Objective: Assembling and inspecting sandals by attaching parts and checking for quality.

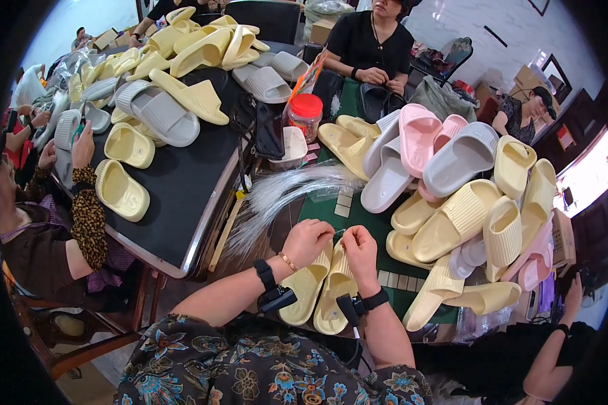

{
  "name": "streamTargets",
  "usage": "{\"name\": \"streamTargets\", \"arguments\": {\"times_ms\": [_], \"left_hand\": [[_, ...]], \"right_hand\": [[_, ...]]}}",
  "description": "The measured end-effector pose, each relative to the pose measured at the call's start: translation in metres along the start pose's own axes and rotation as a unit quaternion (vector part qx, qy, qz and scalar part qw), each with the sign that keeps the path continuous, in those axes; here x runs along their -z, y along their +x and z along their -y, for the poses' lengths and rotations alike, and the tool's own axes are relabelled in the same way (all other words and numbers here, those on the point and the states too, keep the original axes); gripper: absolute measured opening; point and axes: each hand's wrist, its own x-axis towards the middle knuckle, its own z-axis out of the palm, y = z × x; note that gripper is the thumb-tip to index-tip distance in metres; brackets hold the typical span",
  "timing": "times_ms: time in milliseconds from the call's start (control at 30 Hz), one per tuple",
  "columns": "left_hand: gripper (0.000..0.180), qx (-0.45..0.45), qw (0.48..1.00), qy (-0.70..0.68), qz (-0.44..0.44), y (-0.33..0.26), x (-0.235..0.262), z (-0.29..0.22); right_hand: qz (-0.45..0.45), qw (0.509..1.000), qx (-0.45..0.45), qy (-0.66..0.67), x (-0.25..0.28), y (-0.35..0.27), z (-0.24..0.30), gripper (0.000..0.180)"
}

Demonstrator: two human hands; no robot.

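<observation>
Beneath both hands' pinching fingers (pixel 332 235), two pale yellow slippers (pixel 323 289) side by side, lengthwise toward the person.

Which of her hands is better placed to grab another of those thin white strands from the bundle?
Probably the left hand: it sits closer to the bundle of white strands, which fans out up and to its left. The right hand lies farther away.

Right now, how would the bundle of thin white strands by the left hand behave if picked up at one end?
Probably floppy: the white strands fan out and curve across the table instead of lying straight. Likely very light, since each strand looks hair-thin. Loose ones would tend to slip away, as the spread end near the left hand shows no tie.
</observation>
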Motion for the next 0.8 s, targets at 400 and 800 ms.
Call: {"name": "streamTargets", "arguments": {"times_ms": [400, 800], "left_hand": [[0.010, 0.039, 0.999, 0.014, 0.022, -0.003, 0.008, 0.000], [0.008, -0.045, 0.999, 0.013, -0.029, -0.003, -0.011, 0.003]], "right_hand": [[0.009, 0.989, 0.084, -0.118, -0.009, 0.001, 0.012, 0.012], [0.030, 0.997, 0.052, 0.052, 0.004, 0.002, -0.004, 0.009]]}}
